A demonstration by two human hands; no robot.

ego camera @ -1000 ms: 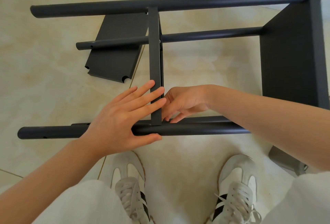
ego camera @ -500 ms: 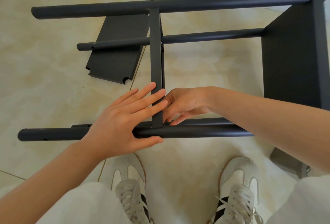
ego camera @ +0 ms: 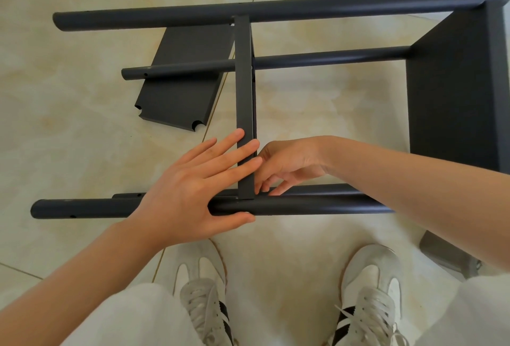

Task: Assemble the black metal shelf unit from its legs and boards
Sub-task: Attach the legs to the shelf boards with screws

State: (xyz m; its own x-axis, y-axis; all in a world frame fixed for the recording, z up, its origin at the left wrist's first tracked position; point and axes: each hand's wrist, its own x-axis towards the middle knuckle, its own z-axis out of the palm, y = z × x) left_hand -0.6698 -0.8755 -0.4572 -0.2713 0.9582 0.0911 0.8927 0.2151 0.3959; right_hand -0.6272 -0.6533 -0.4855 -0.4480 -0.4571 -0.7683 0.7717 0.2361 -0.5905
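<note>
**Hands at the middle board**

Nearest, the left hand (ego camera: 190, 194) stays flat and spread across the near leg (ego camera: 303, 205) and middle board (ego camera: 245, 103); the right hand (ego camera: 287, 165), fingers curled, remains behind that board. Beyond, a loose board (ego camera: 179, 89) lies unmoved on the floor (ego camera: 69, 114).

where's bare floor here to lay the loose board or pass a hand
Open tile lies left of the loose black metal board, and inside the frame between the middle black shelf board and the end black board. It is crowded where left hand and right hand meet.
</note>
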